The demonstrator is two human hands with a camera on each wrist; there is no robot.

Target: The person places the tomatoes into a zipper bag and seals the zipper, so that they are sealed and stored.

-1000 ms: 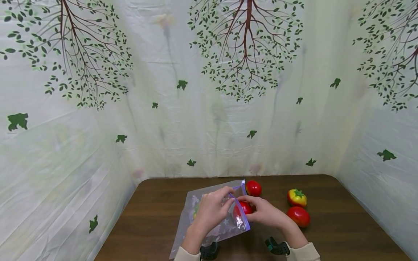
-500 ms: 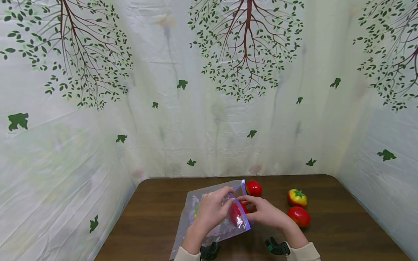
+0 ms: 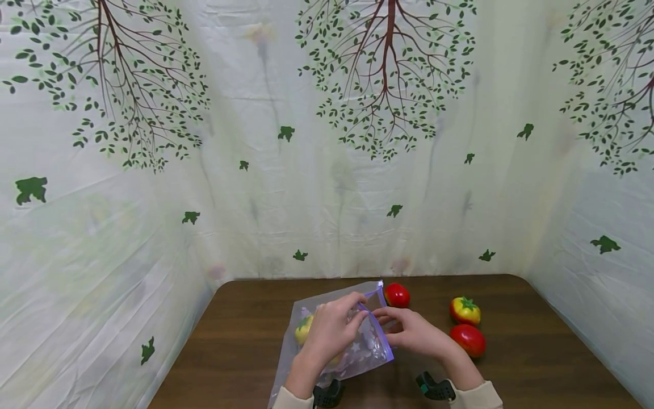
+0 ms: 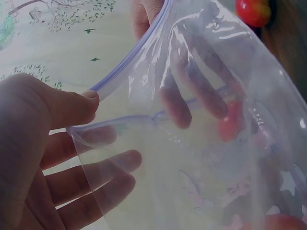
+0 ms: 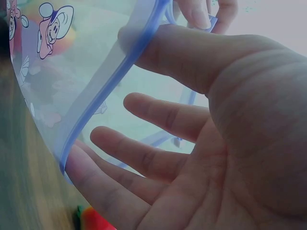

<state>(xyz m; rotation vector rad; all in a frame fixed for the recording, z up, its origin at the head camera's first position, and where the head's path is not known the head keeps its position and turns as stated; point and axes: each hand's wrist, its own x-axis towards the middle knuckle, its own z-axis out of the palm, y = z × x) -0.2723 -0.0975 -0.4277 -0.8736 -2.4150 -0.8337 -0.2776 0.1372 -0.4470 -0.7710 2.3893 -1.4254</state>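
A clear zip bag (image 3: 360,358) with a purple-blue seal lies tilted on the table, its mouth facing right. My left hand (image 3: 332,326) pinches the rim between thumb and forefinger, as the left wrist view shows. At the mouth is my right hand (image 3: 414,332); its fingers (image 5: 144,158) reach inside, spread and holding nothing, while the thumb lies along the seal's outer side. A yellowish toy fruit (image 3: 303,329) shows through the plastic left of my left hand. Part of a red round thing (image 4: 278,223) appears low in the left wrist view, seemingly in the bag.
A red round toy fruit (image 3: 397,296) stands just behind the bag's mouth. Farther right are a yellow-red toy fruit with a green leafy top (image 3: 465,310) and a red oval one (image 3: 468,340). The brown table (image 3: 536,352) meets a leaf-printed curtain at the back.
The red toy fruit in my right hand has gone through the mouth into the bag, leaving those fingers without it. The yellowish fruit inside shows more now. Both hands have stayed nearly in place.
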